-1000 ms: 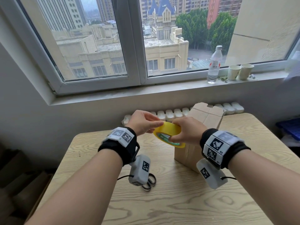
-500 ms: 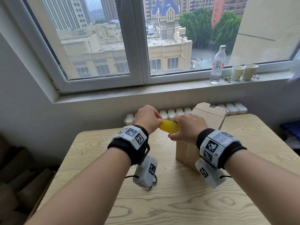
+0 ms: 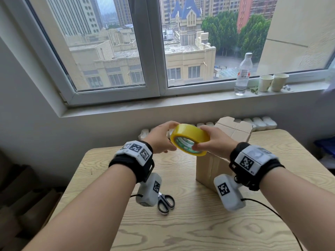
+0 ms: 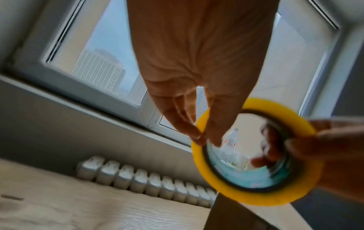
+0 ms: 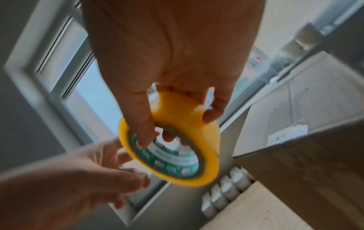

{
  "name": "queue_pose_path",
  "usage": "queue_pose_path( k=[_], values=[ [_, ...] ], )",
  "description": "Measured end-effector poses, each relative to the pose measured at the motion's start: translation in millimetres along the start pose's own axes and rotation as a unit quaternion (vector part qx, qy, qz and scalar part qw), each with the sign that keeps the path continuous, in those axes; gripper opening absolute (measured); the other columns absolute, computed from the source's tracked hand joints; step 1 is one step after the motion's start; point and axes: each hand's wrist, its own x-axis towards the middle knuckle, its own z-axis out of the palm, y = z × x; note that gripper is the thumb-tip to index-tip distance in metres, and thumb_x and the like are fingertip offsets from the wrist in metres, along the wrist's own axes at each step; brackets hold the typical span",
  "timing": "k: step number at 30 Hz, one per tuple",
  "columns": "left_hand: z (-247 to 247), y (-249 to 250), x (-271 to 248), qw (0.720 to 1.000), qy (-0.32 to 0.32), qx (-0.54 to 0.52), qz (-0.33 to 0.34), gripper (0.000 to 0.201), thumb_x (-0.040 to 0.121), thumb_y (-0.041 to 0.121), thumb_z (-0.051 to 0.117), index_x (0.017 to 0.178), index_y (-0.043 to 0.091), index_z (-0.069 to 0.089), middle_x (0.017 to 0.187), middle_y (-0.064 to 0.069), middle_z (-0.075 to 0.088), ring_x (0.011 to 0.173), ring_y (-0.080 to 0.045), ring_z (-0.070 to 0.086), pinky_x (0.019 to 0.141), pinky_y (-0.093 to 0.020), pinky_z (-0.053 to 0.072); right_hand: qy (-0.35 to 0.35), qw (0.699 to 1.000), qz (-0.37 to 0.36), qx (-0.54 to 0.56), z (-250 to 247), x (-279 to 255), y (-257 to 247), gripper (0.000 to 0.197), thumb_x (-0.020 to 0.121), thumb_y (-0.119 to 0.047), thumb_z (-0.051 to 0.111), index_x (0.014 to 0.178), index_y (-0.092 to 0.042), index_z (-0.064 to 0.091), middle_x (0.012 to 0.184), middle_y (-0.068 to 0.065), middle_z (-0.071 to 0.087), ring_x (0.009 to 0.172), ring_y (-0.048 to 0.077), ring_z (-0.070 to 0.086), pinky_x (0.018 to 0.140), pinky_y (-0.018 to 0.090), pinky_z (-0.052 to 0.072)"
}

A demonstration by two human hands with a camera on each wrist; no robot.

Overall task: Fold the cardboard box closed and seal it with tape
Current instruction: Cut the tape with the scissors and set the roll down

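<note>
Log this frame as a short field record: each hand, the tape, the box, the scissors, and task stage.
left hand: fingertips pinch the roll's rim
right hand: grips the roll, thumb through the core
tape roll: yellow, held above the table in front of the box
cardboard box: upright on the table, top flaps folded down, no tape seen on it
scissors: flat on the table
stage: tape not yet applied
</note>
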Motion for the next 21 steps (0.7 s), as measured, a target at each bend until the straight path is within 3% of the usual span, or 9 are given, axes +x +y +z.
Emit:
queue_pose_path(
  k=[2, 4, 7, 10, 13, 16, 18, 21],
  values=[
    [-2.2, -2.2, -0.4, 0.999, 0.044, 0.003, 0.013, 0.049, 0.075, -0.003, 0.073, 0.118, 0.017, 0.061, 0.113, -0.001, 0.064, 0.063, -0.013, 0.065, 0.055, -0.022, 0.056, -0.047, 0.997, 0.009, 0.066, -3.5, 0.6, -0.7, 0.035, 0.074, -0.026, 0.081, 0.102, -0.013, 0.064, 0.093, 0.005, 0.068, 0.085, 0.019, 0.067, 0.072, 0.03, 0.055],
    [-1.2, -0.9, 0.1, 0.997, 0.073, 0.009, 0.03, 0.046, 0.071, 0.0, 0.078, 0.112, 0.018, 0.067, 0.109, -0.002, 0.068, 0.062, -0.008, 0.063, 0.061, -0.021, 0.056, -0.074, 0.991, 0.021, 0.105, -5.1, -1.8, -5.6, 0.03, 0.08, -0.039, 0.07, 0.094, -0.012, 0.068, 0.087, 0.004, 0.069, 0.078, 0.016, 0.066, 0.068, 0.024, 0.053],
    [4.6, 8.4, 1.2, 0.989, 0.088, 0.088, 0.076, 0.051, 0.061, 0.012, 0.085, 0.108, 0.024, 0.072, 0.099, 0.005, 0.065, 0.084, -0.012, 0.063, 0.079, -0.026, 0.053, -0.059, 0.987, 0.052, 0.141, -4.6, 0.5, -2.6, 0.045, 0.084, -0.047, 0.061, 0.1, -0.006, 0.071, 0.098, 0.016, 0.071, 0.089, 0.028, 0.067, 0.087, 0.044, 0.053],
    [6.5, 14.6, 2.4, 0.983, 0.084, 0.137, 0.089, 0.053, 0.059, 0.017, 0.086, 0.108, 0.03, 0.072, 0.101, 0.007, 0.063, 0.096, -0.014, 0.06, 0.088, -0.03, 0.049, -0.077, 0.984, 0.055, 0.151, -2.4, 1.0, 2.4, 0.042, 0.087, -0.04, 0.062, 0.108, -0.004, 0.07, 0.107, 0.02, 0.07, 0.101, 0.036, 0.066, 0.096, 0.051, 0.049],
    [3.5, 14.0, 1.5, 0.983, 0.084, 0.139, 0.083, 0.053, 0.059, 0.017, 0.086, 0.109, 0.03, 0.072, 0.095, 0.011, 0.06, 0.091, -0.01, 0.057, 0.085, -0.025, 0.047, -0.102, 0.972, 0.066, 0.201, -5.7, -1.2, 3.7, 0.035, 0.093, -0.023, 0.057, 0.117, 0.002, 0.064, 0.118, 0.026, 0.064, 0.101, 0.032, 0.06, 0.098, 0.049, 0.045],
    [2.0, 14.6, -0.8, 0.983, 0.083, 0.137, 0.087, 0.052, 0.059, 0.016, 0.087, 0.107, 0.03, 0.073, 0.09, 0.016, 0.056, 0.087, -0.007, 0.054, 0.081, -0.02, 0.043, -0.117, 0.96, 0.083, 0.241, -9.5, -2.4, 6.4, 0.035, 0.094, -0.011, 0.053, 0.124, 0.007, 0.058, 0.124, 0.027, 0.06, 0.106, 0.031, 0.057, 0.093, 0.039, 0.046],
    [0.8, 15.6, -0.7, 0.984, 0.082, 0.128, 0.09, 0.052, 0.059, 0.016, 0.088, 0.107, 0.03, 0.073, 0.09, 0.015, 0.057, 0.086, -0.006, 0.055, 0.081, -0.023, 0.047, -0.114, 0.956, 0.096, 0.254, -11.5, -2.9, 7.4, 0.035, 0.094, -0.008, 0.053, 0.126, 0.005, 0.056, 0.127, 0.026, 0.059, 0.113, 0.035, 0.056, 0.097, 0.042, 0.044],
    [0.3, 18.1, 1.9, 0.985, 0.083, 0.119, 0.093, 0.052, 0.058, 0.014, 0.088, 0.107, 0.028, 0.073, 0.086, 0.018, 0.055, 0.072, -0.001, 0.052, 0.074, -0.024, 0.05, -0.078, 0.955, 0.102, 0.266, -15.3, -3.7, 4.8, 0.031, 0.095, -0.01, 0.051, 0.122, 0.004, 0.059, 0.124, 0.026, 0.059, 0.11, 0.034, 0.056, 0.094, 0.045, 0.047]
  ],
)
